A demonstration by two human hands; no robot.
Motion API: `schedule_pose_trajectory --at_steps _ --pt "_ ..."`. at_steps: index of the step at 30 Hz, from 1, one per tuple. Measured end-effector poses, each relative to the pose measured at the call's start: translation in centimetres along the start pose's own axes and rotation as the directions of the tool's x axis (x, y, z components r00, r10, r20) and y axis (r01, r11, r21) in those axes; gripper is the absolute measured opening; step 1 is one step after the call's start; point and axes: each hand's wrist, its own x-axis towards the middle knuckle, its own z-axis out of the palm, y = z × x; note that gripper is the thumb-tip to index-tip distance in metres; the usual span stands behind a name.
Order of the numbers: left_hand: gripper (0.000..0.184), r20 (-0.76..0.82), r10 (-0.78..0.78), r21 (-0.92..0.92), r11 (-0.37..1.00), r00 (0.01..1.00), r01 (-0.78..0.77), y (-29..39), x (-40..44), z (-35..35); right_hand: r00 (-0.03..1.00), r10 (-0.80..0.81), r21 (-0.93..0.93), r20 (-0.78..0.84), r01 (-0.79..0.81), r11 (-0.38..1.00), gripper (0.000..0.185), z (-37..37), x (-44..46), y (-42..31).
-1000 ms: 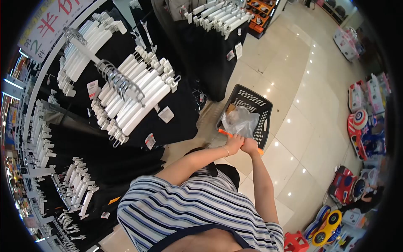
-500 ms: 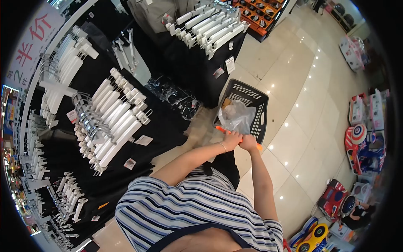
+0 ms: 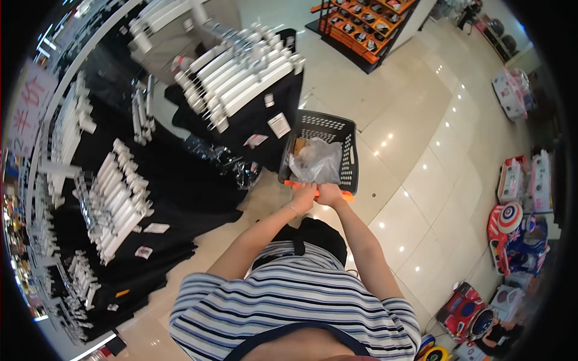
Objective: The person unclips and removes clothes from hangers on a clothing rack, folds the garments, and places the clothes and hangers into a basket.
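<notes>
My left hand (image 3: 304, 197) and my right hand (image 3: 329, 194) sit side by side, both closed around the orange handle (image 3: 347, 196) of a shopping basket. The dark grey basket (image 3: 349, 138) has perforated walls and stands out in front of my body. Inside lies a crumpled, whitish clear plastic bag (image 3: 322, 162), with a small brown item (image 3: 299, 145) against the left wall. My fingertips under the handle are hidden.
Racks of black trousers (image 3: 174, 174) on white hangers (image 3: 120, 204) line the left, one close to the basket. An orange display stand (image 3: 361, 30) is ahead. Toy cars (image 3: 463, 310) and boxed toys (image 3: 512, 93) run along the right. Shiny tiled floor (image 3: 397, 150) lies between.
The hanger racks have shifted back and left in view, and more of the orange stand shows. My hands and the basket appear slightly further left, with the same hold on the handle.
</notes>
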Motion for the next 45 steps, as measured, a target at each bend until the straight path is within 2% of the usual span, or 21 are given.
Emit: schedule_pose_trajectory --at_steps 3,5,10,12,15,19,20,23,28,31,33,34,35,36,37,39,40,41,42,43,45 --pt "0.036 0.061 -0.042 -0.121 0.991 0.997 0.049 -0.7 3.8 1.2 0.996 -0.081 0.026 -0.039 0.082 0.996 0.028 -0.9 1.8 2.9" --pt "0.032 0.064 -0.041 -0.17 0.984 0.997 0.051 -1.8 6.2 2.8 0.996 -0.088 -0.007 0.023 0.088 0.996 0.028 -1.9 3.1 3.9" --pt "0.033 0.068 0.03 -0.172 0.985 0.997 -0.018 -1.3 9.9 0.6 0.998 -0.056 -0.059 0.032 0.057 0.997 0.026 -4.2 6.4 6.6" --pt "0.034 0.083 -0.022 -0.156 0.987 0.996 0.034 -1.0 11.2 -0.5 0.997 -0.052 -0.064 0.059 0.056 0.996 0.025 -5.0 8.0 7.5" --pt "0.037 -0.04 0.039 -0.204 0.978 0.998 -0.046 -1.8 12.4 -1.3 0.995 -0.084 -0.045 0.058 0.087 0.995 0.025 -6.0 9.9 8.5" --pt "0.043 -0.212 0.114 -0.64 0.735 0.971 -0.225 -7.4 11.9 -1.6 0.993 -0.093 -0.062 0.078 0.098 0.993 0.024 -7.4 11.7 8.8" --pt "0.042 -0.218 0.071 -0.673 0.711 0.973 -0.203 -9.2 11.3 -1.4 0.993 -0.101 -0.065 0.06 0.105 0.992 0.024 -7.6 12.2 9.1" --pt "0.043 0.124 -0.161 -0.812 0.551 0.979 0.194 -14.0 9.0 -4.2 0.993 -0.114 -0.068 0.025 0.115 0.991 0.024 -7.8 13.6 9.4" --pt "0.033 0.399 -0.272 -0.781 0.4 0.876 0.48 -19.5 4.5 -6.9 0.991 -0.122 -0.09 0.058 0.127 0.988 0.024 -8.3 15.1 9.7" --pt "0.056 0.429 -0.393 -0.74 0.363 0.813 0.566 -20.6 2.5 -9.8 0.995 -0.093 -0.115 0.039 0.097 0.989 0.023 -8.2 15.4 9.4" --pt "0.044 0.201 -0.641 -0.771 0.364 0.741 0.523 -18.3 1.2 -12.7 0.996 -0.06 -0.125 0.061 0.068 0.99 0.023 -6.9 15.4 9.4" --pt "0.047 0.3 -0.721 -0.733 0.244 0.624 0.635 -17.0 1.0 -15.5 0.996 -0.057 -0.141 0.064 0.066 0.988 0.023 -6.4 15.1 9.3" --pt "0.045 0.13 -0.744 -0.867 0.235 0.656 0.439 -17.9 0.4 -14.2 0.996 -0.056 -0.16 0.065 0.066 0.985 0.023 -6.0 14.6 9.4" --pt "0.045 -0.128 -0.691 -0.882 0.407 0.711 0.238 -19.7 -0.2 -12.2 0.995 -0.045 -0.145 0.084 0.057 0.988 0.024 -5.8 13.8 9.0" --pt "0.048 -0.381 -0.599 -0.825 0.564 0.705 0.034 -21.0 -0.7 -10.7 0.992 -0.025 -0.164 0.124 0.045 0.985 0.024 -5.5 12.9 8.7" --pt "0.05 -0.535 -0.61 -0.708 0.701 0.585 0.084 -20.5 -1.6 -11.5 0.988 -0.02 -0.084 0.153 0.033 0.996 0.026 -4.5 11.1 8.4" --pt "0.048 -0.513 -0.663 -0.699 0.691 0.545 0.184 -19.7 -2.1 -12.2 0.991 -0.019 -0.054 0.134 0.027 0.998 0.027 -4.6 10.3 7.8" --pt "0.044 -0.469 -0.722 -0.803 0.588 0.508 0.094 -18.8 -2.0 -12.7 0.987 -0.027 -0.042 0.159 0.034 0.999 0.027 -4.9 9.6 7.8" --pt "0.042 -0.507 -0.701 -0.754 0.643 0.502 0.136 -18.8 -1.9 -12.4 0.985 -0.018 -0.005 0.169 0.019 1.0 0.03 -5.8 8.9 7.1" --pt "0.041 -0.539 -0.679 -0.7 0.69 0.499 0.184 -18.3 -1.8 -12.6 0.964 -0.039 0.054 0.264 0.026 0.998 0.037 -6.1 8.7 7.1" --pt "0.039 -0.543 -0.683 -0.698 0.691 0.489 0.191 -17.4 -1.4 -12.2 0.929 -0.058 0.092 0.366 0.025 0.995 0.046 -6.7 7.7 5.9"
